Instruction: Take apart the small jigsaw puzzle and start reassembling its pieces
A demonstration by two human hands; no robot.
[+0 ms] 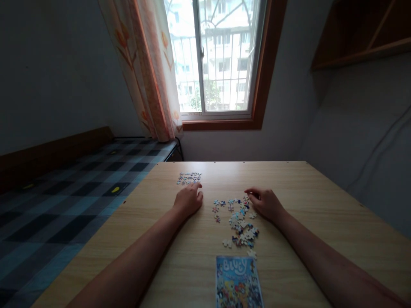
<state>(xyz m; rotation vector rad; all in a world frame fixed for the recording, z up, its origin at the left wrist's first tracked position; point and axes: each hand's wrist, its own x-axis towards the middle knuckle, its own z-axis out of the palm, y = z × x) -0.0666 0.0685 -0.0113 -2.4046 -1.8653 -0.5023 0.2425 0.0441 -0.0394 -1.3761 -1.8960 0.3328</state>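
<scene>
My left hand (188, 198) rests on the table just below several rows of small jigsaw puzzle pieces (189, 178). Its fingers reach forward with the thumb apart, and I see nothing in it. Over on the right, my right hand (265, 202) is beside the loose puzzle pieces (246, 234), its index finger stretched left over the top of the group and its thumb a little lower. Whether a fingertip touches a piece there is too small to tell. Some loose pieces lie picture side up, others show their pale backs. A few pieces (216, 202) sit between the hands.
Close to me on the wooden table (180, 273) lies a picture card or box lid (239, 282) marked "Bluey". A bed with a checked cover (80, 201) borders the table on the left. Behind are a curtain (144, 68) and a window (224, 64); a shelf (362, 53) hangs right.
</scene>
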